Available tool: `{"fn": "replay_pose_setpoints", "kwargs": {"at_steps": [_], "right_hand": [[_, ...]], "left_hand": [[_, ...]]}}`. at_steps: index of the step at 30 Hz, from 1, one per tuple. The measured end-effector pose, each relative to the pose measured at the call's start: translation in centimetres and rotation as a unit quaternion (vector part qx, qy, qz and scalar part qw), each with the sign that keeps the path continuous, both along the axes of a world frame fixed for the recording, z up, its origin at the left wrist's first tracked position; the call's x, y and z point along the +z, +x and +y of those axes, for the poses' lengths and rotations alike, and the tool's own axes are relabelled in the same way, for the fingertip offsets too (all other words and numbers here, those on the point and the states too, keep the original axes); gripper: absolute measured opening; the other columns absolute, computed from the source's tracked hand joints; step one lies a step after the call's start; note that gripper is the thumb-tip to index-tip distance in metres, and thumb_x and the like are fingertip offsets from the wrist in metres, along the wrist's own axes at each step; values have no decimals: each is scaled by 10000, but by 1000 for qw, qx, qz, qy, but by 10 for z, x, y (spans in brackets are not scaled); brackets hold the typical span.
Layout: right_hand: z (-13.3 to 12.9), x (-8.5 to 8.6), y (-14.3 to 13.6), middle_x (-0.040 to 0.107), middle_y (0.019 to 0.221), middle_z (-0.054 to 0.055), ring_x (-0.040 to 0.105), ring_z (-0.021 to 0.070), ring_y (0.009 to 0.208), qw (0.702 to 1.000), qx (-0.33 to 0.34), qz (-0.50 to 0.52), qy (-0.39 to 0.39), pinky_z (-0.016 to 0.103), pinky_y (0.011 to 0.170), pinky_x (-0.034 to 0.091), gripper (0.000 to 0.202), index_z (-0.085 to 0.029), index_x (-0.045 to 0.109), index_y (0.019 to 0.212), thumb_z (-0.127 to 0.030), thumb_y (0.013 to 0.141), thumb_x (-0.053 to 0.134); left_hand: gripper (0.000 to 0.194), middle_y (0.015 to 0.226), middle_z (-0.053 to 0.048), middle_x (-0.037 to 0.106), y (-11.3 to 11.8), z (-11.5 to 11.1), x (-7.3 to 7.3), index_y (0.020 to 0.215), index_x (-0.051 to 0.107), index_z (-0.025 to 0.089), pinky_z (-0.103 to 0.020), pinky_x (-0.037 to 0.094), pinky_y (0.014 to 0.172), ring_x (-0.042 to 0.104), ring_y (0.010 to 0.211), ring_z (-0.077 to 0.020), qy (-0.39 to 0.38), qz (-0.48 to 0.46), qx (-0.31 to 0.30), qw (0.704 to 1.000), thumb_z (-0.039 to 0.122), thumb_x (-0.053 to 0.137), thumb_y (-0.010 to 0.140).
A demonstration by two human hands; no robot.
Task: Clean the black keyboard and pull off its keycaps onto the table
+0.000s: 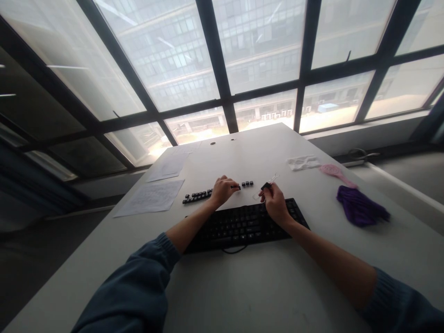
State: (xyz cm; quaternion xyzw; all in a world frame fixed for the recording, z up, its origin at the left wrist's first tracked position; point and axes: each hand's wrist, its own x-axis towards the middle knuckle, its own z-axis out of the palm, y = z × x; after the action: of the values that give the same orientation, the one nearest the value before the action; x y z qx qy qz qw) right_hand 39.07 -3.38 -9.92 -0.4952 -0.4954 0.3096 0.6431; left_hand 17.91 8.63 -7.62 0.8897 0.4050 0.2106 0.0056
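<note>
A black keyboard [239,225] lies on the white table, with its cable showing at the near edge. Beyond it, several loose black keycaps [197,197] stand in rows, and a few more keycaps [247,184] sit to the right. My left hand [222,189] is at the row, its fingers closed on a black keycap. Over the keyboard's upper right part, my right hand [273,200] pinches a small black piece, which looks like a keycap. Thin, pale wire-like strands stick out beside its fingers.
Printed papers [151,199] lie at the left. On the right are a crumpled white cloth [304,162], a pink brush [338,175] and a purple cloth [360,206]. Two small round spots mark the table's far part. Large windows [263,46] stand beyond the table.
</note>
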Motion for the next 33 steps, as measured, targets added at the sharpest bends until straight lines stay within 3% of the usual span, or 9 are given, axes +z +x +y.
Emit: {"fn": "replay_pose_setpoints", "kwargs": {"at_steps": [7,15,20,24,27,30,33], "right_hand": [[-3,5,-1,640,724,20,560,148,567,1000,-1,-3,-3,283,568,446,185,-217,513,815,-362,921,472],[-4,5,-1,639,721,26,572,158,590,1000,-8,0,-4,293,581,458,176,-217,519,814,-356,912,476],[3,2,3,646,723,32,589,161,599,999,-22,33,-6,287,560,469,190,-213,515,803,-379,895,495],[6,7,11,634,702,25,587,163,582,999,-4,45,-4,280,527,464,191,-220,500,813,-398,878,522],[2,9,19,625,704,13,585,169,595,999,38,-21,17,289,558,459,159,-229,509,851,-384,875,530],[-7,9,25,603,669,-7,579,178,620,991,87,-100,29,299,605,447,117,-237,528,876,-350,891,506],[-15,11,25,571,639,-24,546,172,620,980,119,-158,33,289,616,415,98,-236,533,851,-297,900,473]], "left_hand": [[85,950,-42,749,-3,0,-3,881,782,272,-388,397,900,568,971,-247,29,37,-4,999,312,725,833],[41,930,-57,700,-4,1,-5,830,782,263,-397,410,913,554,967,-241,8,9,1,1000,251,754,803],[81,950,-61,691,-3,-5,8,886,779,244,-393,433,916,557,959,-235,19,9,7,1000,265,731,825],[134,962,-70,688,7,-33,30,927,767,219,-380,450,902,560,944,-230,44,-34,5,998,245,641,891],[166,943,-62,698,22,-67,39,936,758,216,-360,462,892,590,914,-214,8,-62,-25,998,224,594,912],[182,927,-61,718,38,-97,35,962,754,208,-335,477,865,624,878,-205,-63,-82,-38,994,192,584,897],[224,913,-65,725,48,-115,22,980,754,198,-317,485,819,638,846,-203,-105,-95,-27,990,155,557,884]]}}
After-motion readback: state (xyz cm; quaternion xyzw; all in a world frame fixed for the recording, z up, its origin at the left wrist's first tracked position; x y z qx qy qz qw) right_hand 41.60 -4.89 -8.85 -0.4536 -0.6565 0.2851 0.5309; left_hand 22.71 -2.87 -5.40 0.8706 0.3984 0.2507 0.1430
